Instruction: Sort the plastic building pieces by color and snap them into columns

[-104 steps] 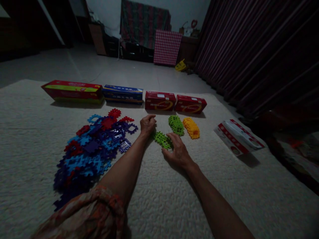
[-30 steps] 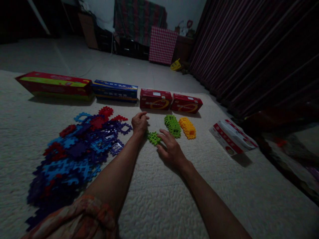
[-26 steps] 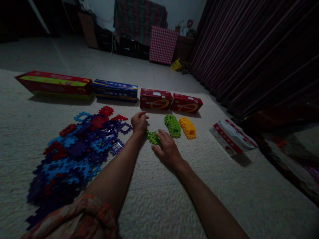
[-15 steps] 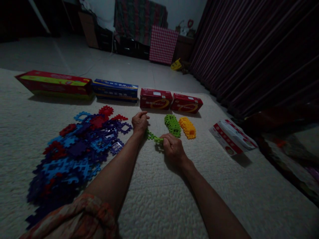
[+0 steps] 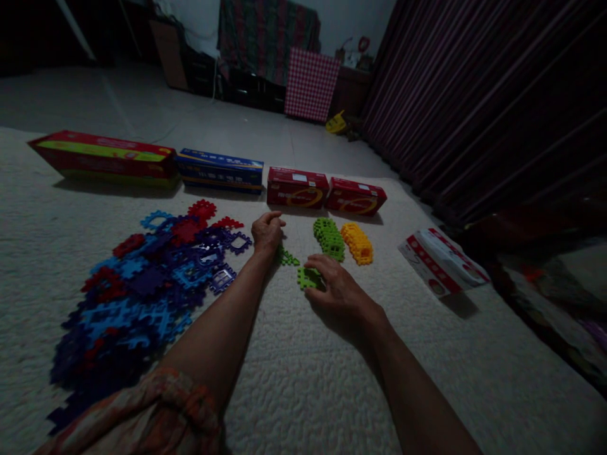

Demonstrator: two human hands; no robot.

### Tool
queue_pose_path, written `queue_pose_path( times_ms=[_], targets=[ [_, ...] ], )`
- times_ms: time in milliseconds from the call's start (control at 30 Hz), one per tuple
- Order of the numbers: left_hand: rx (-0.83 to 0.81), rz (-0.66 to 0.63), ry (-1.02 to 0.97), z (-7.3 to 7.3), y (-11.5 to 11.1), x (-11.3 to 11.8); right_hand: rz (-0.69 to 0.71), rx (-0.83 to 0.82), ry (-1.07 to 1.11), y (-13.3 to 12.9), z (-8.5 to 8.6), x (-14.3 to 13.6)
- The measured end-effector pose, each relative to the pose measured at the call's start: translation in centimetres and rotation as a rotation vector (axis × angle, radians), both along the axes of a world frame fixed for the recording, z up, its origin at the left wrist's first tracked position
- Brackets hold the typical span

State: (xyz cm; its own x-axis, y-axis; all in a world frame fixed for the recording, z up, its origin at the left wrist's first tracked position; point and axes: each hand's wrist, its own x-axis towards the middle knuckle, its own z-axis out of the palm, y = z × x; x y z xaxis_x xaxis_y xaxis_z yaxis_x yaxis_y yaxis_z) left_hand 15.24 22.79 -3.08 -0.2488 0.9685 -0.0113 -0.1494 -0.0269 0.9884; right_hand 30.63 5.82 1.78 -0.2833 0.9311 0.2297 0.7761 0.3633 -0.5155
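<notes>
My left hand [image 5: 267, 232] is closed, its fingers curled, above the middle of the light quilted mat. A green interlocking plastic piece [image 5: 288, 256] sticks out from under its fingers; part is hidden. To the right and nearer, my right hand [image 5: 336, 284] has thumb and fingers at opposite edges of a green square interlocking piece [image 5: 303, 278], low over the mat. Just beyond the right hand lies a row of green pieces [image 5: 329, 239] standing close together. A similar row of yellow pieces [image 5: 357, 243] is beside it.
A heap of blue, purple and red interlocking pieces [image 5: 147, 284] spreads at left. Along the back stand a long red-and-yellow box [image 5: 109, 158], a blue box [image 5: 220, 170] and two red boxes [image 5: 297, 188]. A white-and-red carton [image 5: 441, 262] lies at right, near the dark curtain [image 5: 455, 82].
My right hand has spread its thumb and fingers. Its green piece has turned from nearly edge-on to showing its flat face, slightly nearer me. My left hand has barely moved.
</notes>
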Motion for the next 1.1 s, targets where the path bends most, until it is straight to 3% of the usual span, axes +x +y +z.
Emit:
queue_pose_path(
  times_ms=[167,267,367,433,600,900,1100],
  targets=[
    [-0.009,-0.019,0.005,-0.1,0.0,-0.1,0.054,-0.019,0.0,-0.2,0.5,-0.4],
    [0.0,-0.016,0.021,-0.3,0.1,-0.1,0.01,0.18,0.046,0.7,-0.2,0.4],
    [0.004,-0.009,0.01,-0.3,0.0,-0.1,-0.138,0.417,0.047,1.7,-1.4,2.0],
    [-0.004,-0.004,-0.004,-0.3,0.0,-0.1,-0.207,0.481,0.016,2.1,-2.2,3.0],
    [-0.007,0.018,-0.02,-0.3,0.0,-0.1,-0.216,0.46,-0.093,2.5,-3.2,4.0],
    [0.001,0.032,-0.049,0.5,-0.3,-0.1,-0.24,0.459,-0.166,2.6,-3.3,4.3],
    [-0.031,0.041,-0.124,0.9,-0.4,-0.1,-0.137,0.485,-0.057,1.9,-2.6,1.9]
  ],
)
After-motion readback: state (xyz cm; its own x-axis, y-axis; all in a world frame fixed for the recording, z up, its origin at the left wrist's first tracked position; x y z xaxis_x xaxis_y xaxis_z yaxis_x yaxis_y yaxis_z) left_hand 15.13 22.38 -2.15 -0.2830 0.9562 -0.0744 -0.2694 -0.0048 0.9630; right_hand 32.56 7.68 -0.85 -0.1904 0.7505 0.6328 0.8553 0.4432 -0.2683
